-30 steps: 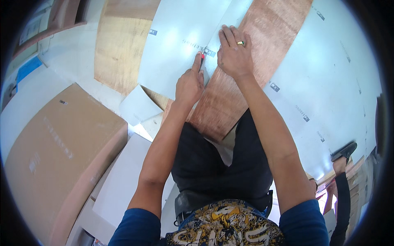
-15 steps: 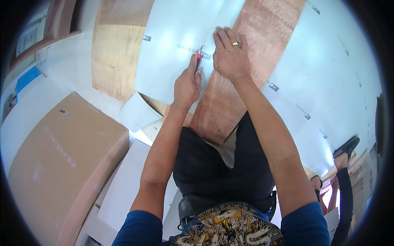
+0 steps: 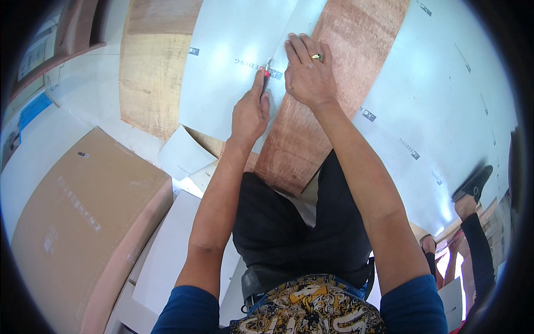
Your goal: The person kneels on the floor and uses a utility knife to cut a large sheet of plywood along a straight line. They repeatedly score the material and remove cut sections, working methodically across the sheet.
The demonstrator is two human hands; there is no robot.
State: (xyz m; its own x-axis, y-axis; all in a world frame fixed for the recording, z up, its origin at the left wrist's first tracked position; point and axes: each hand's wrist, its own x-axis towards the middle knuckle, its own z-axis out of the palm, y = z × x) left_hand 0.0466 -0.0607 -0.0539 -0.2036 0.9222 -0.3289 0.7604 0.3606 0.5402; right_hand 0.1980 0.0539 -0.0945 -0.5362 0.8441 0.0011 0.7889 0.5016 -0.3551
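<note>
My left hand (image 3: 249,111) is closed round a cutter (image 3: 266,75) with a red and black handle and a metal tip, set on a white laminate sheet (image 3: 214,83). Just to its right, my right hand (image 3: 308,72), with a ring on one finger, lies flat with fingers out along the left edge of a reddish plywood strip (image 3: 361,61), its fingertips near the white surface. The strip runs from between my legs toward the top of the view. The cutter's handle is largely hidden in my left hand.
Pale plywood (image 3: 144,83) and a curled white offcut (image 3: 183,156) lie left. A large brown cardboard package (image 3: 78,234) fills the lower left. More white sheet (image 3: 439,100) spreads right, where another person's foot in a dark shoe (image 3: 473,183) and bare limbs appear.
My hands and the cutter have shifted slightly left in the picture along with the boards. The other person's shoe on the right has moved upward on the sheet.
</note>
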